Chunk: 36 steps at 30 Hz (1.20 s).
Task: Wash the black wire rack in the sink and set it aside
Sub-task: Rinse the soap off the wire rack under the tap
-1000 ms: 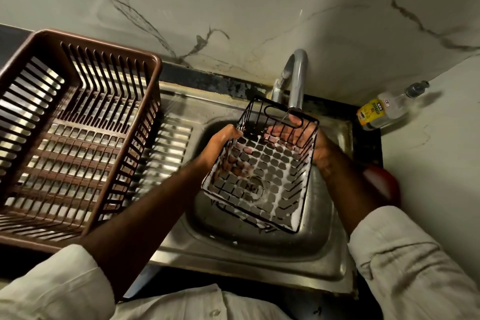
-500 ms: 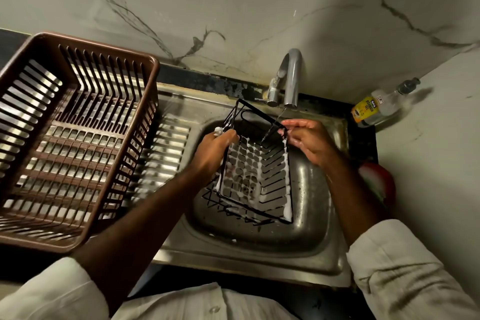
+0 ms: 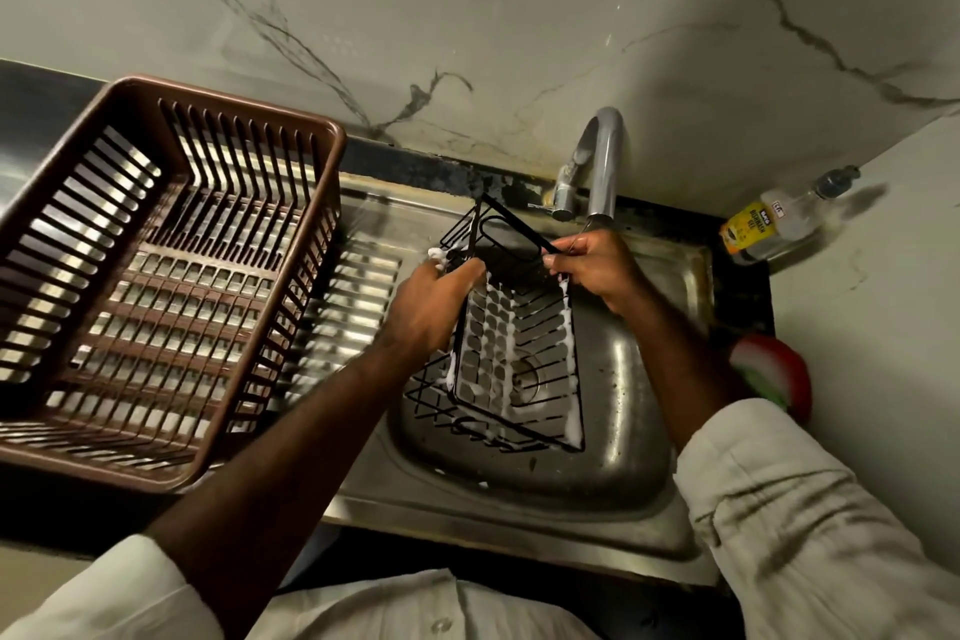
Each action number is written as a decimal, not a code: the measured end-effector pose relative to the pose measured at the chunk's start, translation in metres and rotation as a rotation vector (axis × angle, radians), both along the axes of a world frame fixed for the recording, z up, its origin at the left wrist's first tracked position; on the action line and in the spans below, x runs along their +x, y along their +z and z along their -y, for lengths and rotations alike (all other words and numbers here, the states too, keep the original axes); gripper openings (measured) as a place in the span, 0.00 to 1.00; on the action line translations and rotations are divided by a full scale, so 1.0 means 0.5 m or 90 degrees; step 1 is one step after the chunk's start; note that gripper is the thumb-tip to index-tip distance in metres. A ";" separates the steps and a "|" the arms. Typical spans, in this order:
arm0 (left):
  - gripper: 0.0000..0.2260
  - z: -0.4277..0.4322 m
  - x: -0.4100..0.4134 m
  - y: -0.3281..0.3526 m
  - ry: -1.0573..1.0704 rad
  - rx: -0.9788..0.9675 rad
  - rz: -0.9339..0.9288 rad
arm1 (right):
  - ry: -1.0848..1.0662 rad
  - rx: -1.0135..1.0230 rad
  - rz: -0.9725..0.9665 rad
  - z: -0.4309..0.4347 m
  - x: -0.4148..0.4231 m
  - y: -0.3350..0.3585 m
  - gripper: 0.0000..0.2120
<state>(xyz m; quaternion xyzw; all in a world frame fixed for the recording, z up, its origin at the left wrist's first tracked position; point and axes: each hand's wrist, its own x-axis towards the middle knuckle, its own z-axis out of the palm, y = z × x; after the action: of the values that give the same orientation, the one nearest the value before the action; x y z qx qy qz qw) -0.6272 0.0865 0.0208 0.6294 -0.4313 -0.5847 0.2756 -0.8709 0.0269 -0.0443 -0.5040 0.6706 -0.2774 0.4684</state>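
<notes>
Black wire rack [image 3: 493, 343], streaked with white foam, is held tilted over the bowl of the sink [image 3: 618, 379]. Its long axis runs from the far end beneath the faucet [image 3: 605, 156] down toward the viewer, where the near end sits low in the bowl; whether it touches the steel cannot be told. Both grips are placed at the far, raised end. The left grip [image 3: 428, 309] is clenched round the left long edge, with suds at the fingertips, and the right grip [image 3: 597, 268] is pinched on the top rim wire at the right corner, just beneath the spout. The bulk of the rack therefore hangs below both grips and nearer to the viewer. Whether water is running cannot be told. Rinsing is judged to be the step in hand, since foam is seen along many of the wires. A brown slatted basket [image 3: 335, 146] stands on the ribbed drainboard [image 3: 363, 276] to the left, just beside the bowl, and is nearer to the left grip. If it is taken as the place for setting aside, the rack would have to be carried leftward, across its long axis, led by the left grip. A dish-soap bottle [image 3: 769, 226] lies beyond the sink's far right corner.
</notes>
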 end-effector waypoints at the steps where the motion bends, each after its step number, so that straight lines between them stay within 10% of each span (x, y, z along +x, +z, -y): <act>1: 0.19 0.001 0.001 -0.004 0.016 0.014 -0.008 | 0.001 0.022 0.027 0.001 -0.004 0.009 0.10; 7: 0.11 -0.003 0.008 -0.022 -0.021 0.004 -0.068 | -0.057 0.149 0.225 -0.003 -0.040 0.027 0.12; 14: 0.15 -0.010 -0.001 -0.024 -0.048 0.035 -0.116 | -0.012 0.111 0.021 -0.006 -0.032 0.034 0.10; 18: 0.20 0.011 -0.003 -0.034 -0.007 0.112 -0.167 | -0.150 0.252 0.395 -0.014 -0.024 0.038 0.11; 27: 0.21 0.030 -0.012 -0.044 0.015 0.124 -0.196 | -0.173 0.220 0.620 -0.056 -0.024 0.013 0.45; 36: 0.14 0.026 -0.036 -0.014 -0.009 0.004 -0.167 | -0.267 0.209 0.586 -0.046 -0.009 0.008 0.17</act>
<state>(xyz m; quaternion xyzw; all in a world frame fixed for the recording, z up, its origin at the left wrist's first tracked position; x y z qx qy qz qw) -0.6450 0.0735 0.0136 0.5452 -0.3945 -0.6651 0.3236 -0.8754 0.0499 -0.0405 -0.1055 0.5167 -0.4487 0.7215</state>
